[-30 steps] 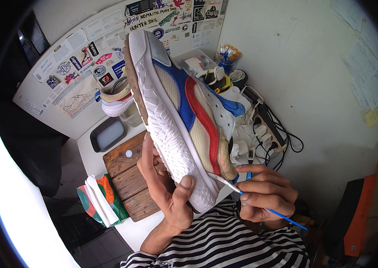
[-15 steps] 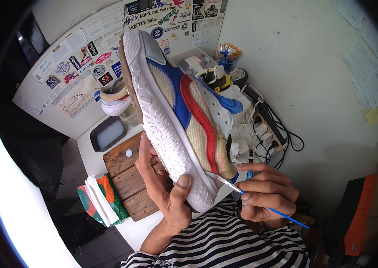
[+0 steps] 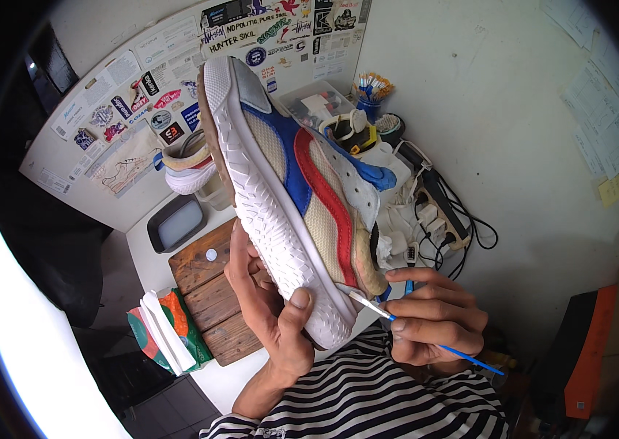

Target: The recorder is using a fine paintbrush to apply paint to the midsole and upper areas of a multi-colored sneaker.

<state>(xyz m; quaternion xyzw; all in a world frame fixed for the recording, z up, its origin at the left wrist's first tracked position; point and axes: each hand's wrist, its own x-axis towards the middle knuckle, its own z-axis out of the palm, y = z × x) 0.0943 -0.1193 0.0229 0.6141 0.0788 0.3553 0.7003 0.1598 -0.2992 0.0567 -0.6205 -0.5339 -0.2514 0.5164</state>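
Note:
A sneaker in cream mesh, blue and red, with a textured white midsole, is held up before me, toe up and heel down. My left hand grips it near the heel, thumb on the midsole and fingers behind the sole. In my right hand is a thin blue paintbrush, pinched between thumb and fingers. Its bristle tip touches the shoe near the heel, where the upper meets the midsole. A second blue piece, mostly hidden, shows between the right fingers.
Behind the shoe are a wooden board, a dark tray and another sneaker. A tissue pack lies at left. Back right stand a cup of brushes and a power strip with tangled cables. A stickered panel rises behind.
The shoe's toe has dipped slightly. The right hand and brush have shifted a little left, with the tip still at the heel seam. My left hand keeps its grip.

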